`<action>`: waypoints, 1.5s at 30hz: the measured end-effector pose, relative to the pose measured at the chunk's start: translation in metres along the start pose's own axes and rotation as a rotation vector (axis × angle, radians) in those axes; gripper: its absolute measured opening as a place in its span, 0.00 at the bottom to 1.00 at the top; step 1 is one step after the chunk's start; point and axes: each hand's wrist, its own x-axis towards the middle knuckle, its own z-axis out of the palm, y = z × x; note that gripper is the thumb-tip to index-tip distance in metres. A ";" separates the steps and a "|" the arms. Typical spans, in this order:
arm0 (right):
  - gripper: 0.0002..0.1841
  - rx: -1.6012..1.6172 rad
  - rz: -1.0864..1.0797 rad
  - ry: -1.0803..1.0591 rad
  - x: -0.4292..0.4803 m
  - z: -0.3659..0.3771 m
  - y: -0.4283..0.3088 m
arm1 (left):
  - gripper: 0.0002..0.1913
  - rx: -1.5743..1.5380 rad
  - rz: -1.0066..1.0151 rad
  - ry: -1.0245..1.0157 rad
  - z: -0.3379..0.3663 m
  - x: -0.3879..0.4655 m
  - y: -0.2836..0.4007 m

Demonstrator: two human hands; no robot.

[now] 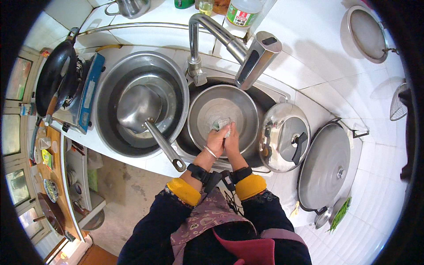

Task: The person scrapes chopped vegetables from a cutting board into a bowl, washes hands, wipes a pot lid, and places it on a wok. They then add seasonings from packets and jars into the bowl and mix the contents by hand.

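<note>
My left hand point(216, 141) and my right hand point(233, 141) press together around a wet-looking pale cloth point(221, 124), which pokes out above my fingers. The part inside my palms is hidden. Both hands are over the near side of a round stainless steel basin point(207, 99), which sits in the sink point(269, 99). Cloudy liquid appears to cover the basin's bottom. Above it reaches a chrome faucet point(221, 31) with a boxy spout head point(258, 59); I see no water running from it.
On the left, a large metal basin point(102, 99) holds a steel ladle point(139, 107), its handle jutting over the front rim. A black wok point(54, 79) rests on a blue-sided gas stove point(87, 96). To the right stand a shiny pot lid point(270, 132) and a large lidded pan point(326, 165).
</note>
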 end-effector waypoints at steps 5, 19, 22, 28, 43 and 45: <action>0.29 -0.317 -0.193 -0.356 -0.007 -0.005 -0.035 | 0.16 0.156 -0.065 -0.081 0.006 -0.009 0.012; 0.20 -0.247 0.055 -0.622 -0.003 0.003 -0.090 | 0.10 0.205 -0.453 -0.193 0.002 0.006 0.025; 0.17 -0.328 -0.080 -0.612 0.003 0.001 -0.083 | 0.08 0.328 -0.516 -0.209 0.001 0.009 0.026; 0.13 -0.475 -0.187 -0.463 0.016 -0.001 -0.067 | 0.08 0.648 -0.349 -0.123 0.002 0.008 0.014; 0.24 -0.231 0.015 -0.799 -0.007 0.007 -0.116 | 0.16 0.204 -0.649 -0.455 0.009 0.002 0.031; 0.22 -0.260 0.034 -0.734 -0.008 0.011 -0.114 | 0.15 0.291 -0.610 -0.419 0.012 0.002 0.032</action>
